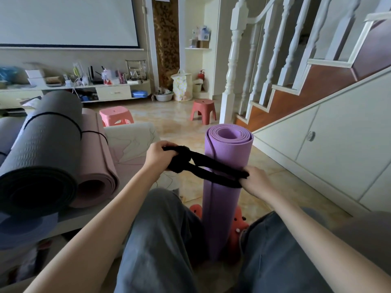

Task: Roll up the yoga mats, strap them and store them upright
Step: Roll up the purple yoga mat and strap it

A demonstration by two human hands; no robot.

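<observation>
Two hands worked a black strap (pixel 203 168) around a rolled purple yoga mat (pixel 226 176) that stood upright on the floor between the person's knees. The left hand (pixel 159 155) had its fingers curled round the bunched, knotted end of the strap, out to the left of the mat. The right hand (pixel 254 182) gripped the other end against the mat's right side, so the strap ran as a double band across the front of the roll, about a third of the way down from its top. Red slippers (pixel 239 225) showed at the base of the mat. On the sofa (pixel 131 142) to the left lay a rolled grey mat (pixel 46 149) and a rolled pink mat (pixel 97 161), side by side and touching, each ringed by a thin dark cord. Beyond them stood a pink stool (pixel 115 116) and a red stool (pixel 203 109) on the tiled floor (pixel 169 119), with a white staircase (pixel 296 70) on the right.
</observation>
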